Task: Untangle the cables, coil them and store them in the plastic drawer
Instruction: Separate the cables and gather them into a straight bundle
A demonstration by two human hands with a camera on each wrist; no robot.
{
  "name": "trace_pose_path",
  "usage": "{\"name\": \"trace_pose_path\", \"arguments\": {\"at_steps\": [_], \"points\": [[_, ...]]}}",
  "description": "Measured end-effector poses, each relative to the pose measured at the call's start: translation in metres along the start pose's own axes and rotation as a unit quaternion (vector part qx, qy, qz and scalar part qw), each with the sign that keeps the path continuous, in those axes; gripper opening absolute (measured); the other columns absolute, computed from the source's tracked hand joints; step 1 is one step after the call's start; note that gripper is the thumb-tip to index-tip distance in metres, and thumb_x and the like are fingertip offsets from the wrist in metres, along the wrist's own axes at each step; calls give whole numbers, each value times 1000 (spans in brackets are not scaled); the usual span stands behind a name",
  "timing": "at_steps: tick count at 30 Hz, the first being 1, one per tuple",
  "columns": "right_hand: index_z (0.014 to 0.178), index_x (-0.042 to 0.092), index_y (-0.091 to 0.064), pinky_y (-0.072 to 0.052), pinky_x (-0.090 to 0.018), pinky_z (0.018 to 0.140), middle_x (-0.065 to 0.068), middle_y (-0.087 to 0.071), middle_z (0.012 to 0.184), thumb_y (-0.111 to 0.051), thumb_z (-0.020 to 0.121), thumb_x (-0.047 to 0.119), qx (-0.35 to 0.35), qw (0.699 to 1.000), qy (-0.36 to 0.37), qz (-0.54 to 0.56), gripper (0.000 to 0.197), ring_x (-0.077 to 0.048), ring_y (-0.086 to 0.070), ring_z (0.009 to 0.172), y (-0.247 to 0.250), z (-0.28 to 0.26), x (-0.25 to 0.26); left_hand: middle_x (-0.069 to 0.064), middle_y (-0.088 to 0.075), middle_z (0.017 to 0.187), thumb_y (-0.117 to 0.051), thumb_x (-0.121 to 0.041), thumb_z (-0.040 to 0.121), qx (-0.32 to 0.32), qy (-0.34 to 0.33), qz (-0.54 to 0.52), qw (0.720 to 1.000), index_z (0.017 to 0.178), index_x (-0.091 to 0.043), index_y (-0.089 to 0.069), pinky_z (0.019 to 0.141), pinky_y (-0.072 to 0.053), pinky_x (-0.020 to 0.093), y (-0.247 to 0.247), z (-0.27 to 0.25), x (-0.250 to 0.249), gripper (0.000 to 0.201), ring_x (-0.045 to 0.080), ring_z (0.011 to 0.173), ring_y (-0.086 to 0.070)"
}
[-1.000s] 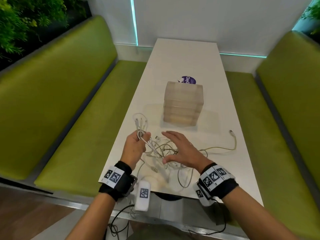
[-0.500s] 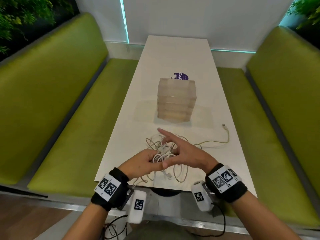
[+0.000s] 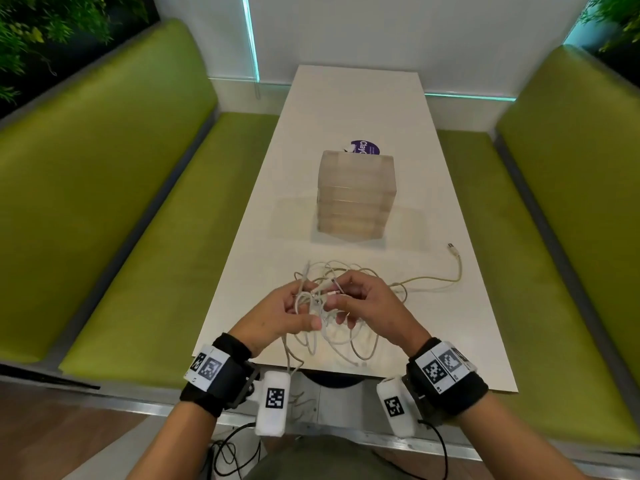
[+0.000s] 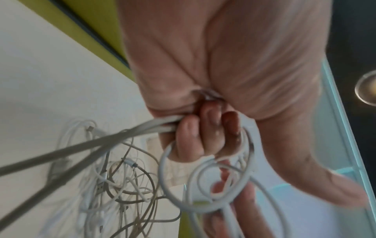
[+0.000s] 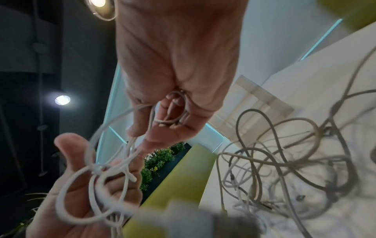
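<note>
A tangle of white and beige cables (image 3: 349, 337) lies near the front edge of the white table (image 3: 346, 109). My left hand (image 3: 304, 308) grips a bunch of white strands, fingers curled round them (image 4: 189, 128). Close beside it, my right hand (image 3: 337, 299) pinches looped strands from the same knot (image 5: 168, 119). Most of the tangle (image 4: 114, 177) still rests on the table under the hands. One beige cable (image 3: 433, 280) trails right to a USB plug (image 3: 453, 249). The translucent plastic drawer unit (image 3: 356, 195) stands shut behind the tangle, mid-table.
Green bench seats (image 3: 145, 265) run along both sides of the table. A purple round sticker (image 3: 365, 147) lies behind the drawer unit. Some cable strands (image 3: 289, 358) hang over the table's front edge. Plants (image 3: 41, 26) fill the upper corners.
My left hand carried its cable bunch from the far left toward me. My right hand, earlier spread flat over the tangle, now pinches strands beside the left hand.
</note>
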State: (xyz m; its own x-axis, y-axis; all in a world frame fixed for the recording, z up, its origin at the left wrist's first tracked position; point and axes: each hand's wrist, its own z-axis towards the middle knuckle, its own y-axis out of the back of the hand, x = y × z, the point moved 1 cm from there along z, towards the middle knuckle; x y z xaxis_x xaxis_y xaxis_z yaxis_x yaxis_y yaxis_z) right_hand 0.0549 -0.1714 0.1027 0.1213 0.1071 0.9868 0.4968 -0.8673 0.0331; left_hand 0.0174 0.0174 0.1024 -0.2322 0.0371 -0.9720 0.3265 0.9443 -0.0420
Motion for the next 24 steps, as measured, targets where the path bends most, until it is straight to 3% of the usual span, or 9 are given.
{"name": "trace_pose_path", "arguments": {"at_steps": [2, 4, 7, 10, 12, 15, 18, 21, 24], "points": [[84, 11, -62, -47, -25, 54, -15, -71, 81, -66, 88, 8, -18, 999, 9, 35, 6, -24, -64, 63, 2, -4, -2, -16, -60, 64, -79, -37, 63, -36, -9, -29, 999, 116, -17, -54, 54, -40, 13, 7, 0, 4, 61, -1, 53, -48], [82, 12, -61, -46, -25, 54, -15, -69, 80, -62, 90, 6, -23, 997, 18, 65, 10, -25, -63, 63, 7, -8, -4, -13, -47, 60, -76, -46, 71, -63, -16, -106, 992, 117, -12, -57, 48, -34, 15, 15, 2, 10, 60, 3, 48, -35], [82, 13, -63, -50, -28, 61, -15, -70, 88, -64, 88, 6, -2, 999, 27, 47, 9, -24, -66, 72, 11, -11, -5, -6, -30, 57, -60, -19, 84, -99, -4, -232, 968, 109, -2, -53, 44, -26, 17, 27, 6, 14, 31, 6, 44, -26], [82, 14, -67, -54, -31, 80, -6, -64, 119, -65, 84, 0, 60, 998, 30, -14, 14, -22, -68, 96, 3, -12, -8, -7, -35, 54, -54, -8, 86, -86, -15, -153, 984, 97, -2, -56, 45, -28, 16, 19, 6, 12, 13, 6, 45, -27], [80, 10, -66, -54, -34, 88, -9, -62, 120, -63, 84, -6, 81, 996, 39, -1, 17, -27, -66, 104, -8, -12, -8, -4, -48, 61, -53, -11, 92, -59, -14, -63, 996, 96, -7, -58, 48, -34, 17, 8, 7, 12, 8, 7, 49, -36], [77, 11, -67, -57, -35, 79, -7, -64, 108, -64, 83, -8, 19, 997, 69, 27, 20, -16, -67, 97, -20, -14, -7, 1, -62, 77, -49, -12, 98, -64, -2, 23, 998, 109, -7, -58, 57, -42, 22, -2, 10, 12, 15, 10, 62, -51], [77, 11, -70, -56, -30, 69, 8, -59, 123, -67, 80, -5, -61, 992, 107, -3, 17, -11, -65, 99, -22, -17, -12, -15, -58, 62, -50, -10, 97, -84, -3, 78, 993, 99, -12, -58, 53, -38, 15, -4, 9, 11, 8, 0, 54, -48], [79, 13, -71, -52, -28, 77, 10, -68, 103, -72, 78, 2, -79, 986, 135, -53, 12, -11, -64, 98, -19, -18, -16, -14, -45, 51, -52, -8, 95, -123, 6, 66, 990, 86, -15, -53, 48, -33, 16, 0, 7, 12, 12, 4, 46, -38], [78, 15, -68, -43, -15, 71, 13, -67, 75, -73, 78, 4, -60, 991, 99, -66, 12, 0, -59, 74, -15, -19, -21, -11, -34, 52, -50, -13, 97, -159, 9, -4, 987, 85, -11, -55, 47, -26, 19, 9, 7, 15, 13, 9, 48, -26]]}}
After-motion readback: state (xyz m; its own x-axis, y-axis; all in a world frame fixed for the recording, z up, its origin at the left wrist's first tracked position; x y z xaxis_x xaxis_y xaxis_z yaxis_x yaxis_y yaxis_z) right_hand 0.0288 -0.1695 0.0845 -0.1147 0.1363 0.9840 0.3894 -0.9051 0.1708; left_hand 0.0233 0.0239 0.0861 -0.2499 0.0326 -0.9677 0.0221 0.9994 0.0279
